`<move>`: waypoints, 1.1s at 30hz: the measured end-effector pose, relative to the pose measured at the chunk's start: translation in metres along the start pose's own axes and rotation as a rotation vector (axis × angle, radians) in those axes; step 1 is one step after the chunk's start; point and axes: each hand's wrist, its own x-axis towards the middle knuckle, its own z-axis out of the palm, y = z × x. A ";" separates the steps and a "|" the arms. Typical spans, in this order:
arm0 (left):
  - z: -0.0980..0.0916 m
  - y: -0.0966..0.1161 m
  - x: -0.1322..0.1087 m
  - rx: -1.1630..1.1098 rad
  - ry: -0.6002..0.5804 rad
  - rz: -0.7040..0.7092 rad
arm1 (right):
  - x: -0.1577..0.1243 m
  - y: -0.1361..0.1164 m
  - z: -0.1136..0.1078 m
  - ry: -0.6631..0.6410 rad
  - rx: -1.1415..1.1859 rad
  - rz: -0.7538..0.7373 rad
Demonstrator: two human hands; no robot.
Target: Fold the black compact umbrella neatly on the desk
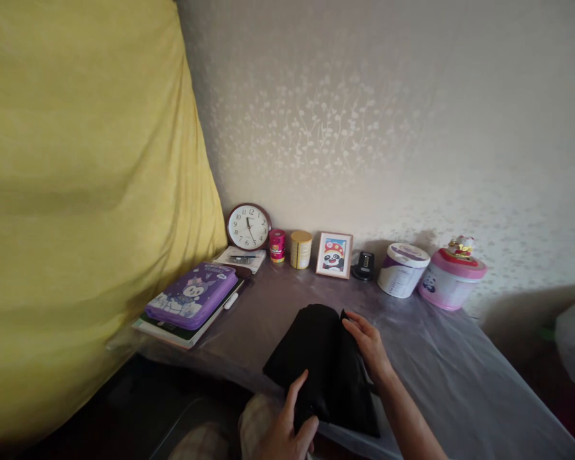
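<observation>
A folded piece of black fabric lies at the near edge of the table, partly overhanging it; I cannot tell what kind of article it is. My left hand grips its near edge, index finger stretched along the top and thumb lower down. At the far right side, my right hand pinches a raised edge of the same fabric between thumb and fingers. A fold runs down the middle between the two hands. Some fingers of my left hand are hidden beneath the cloth.
Left on the covered table are a purple case on books and a white marker. Along the wall stand a clock, pink can, yellow can, picture frame, black device, white tub and pink tub.
</observation>
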 end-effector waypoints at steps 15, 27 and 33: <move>0.000 -0.019 0.001 0.393 0.040 0.162 | 0.020 0.028 0.060 -0.086 -0.142 -0.090; 0.010 0.011 -0.013 0.681 0.084 -0.060 | 0.023 0.032 0.070 -0.090 -0.327 -0.163; 0.013 0.020 -0.005 0.832 0.103 -0.068 | 0.024 0.034 0.071 -0.106 -0.422 -0.185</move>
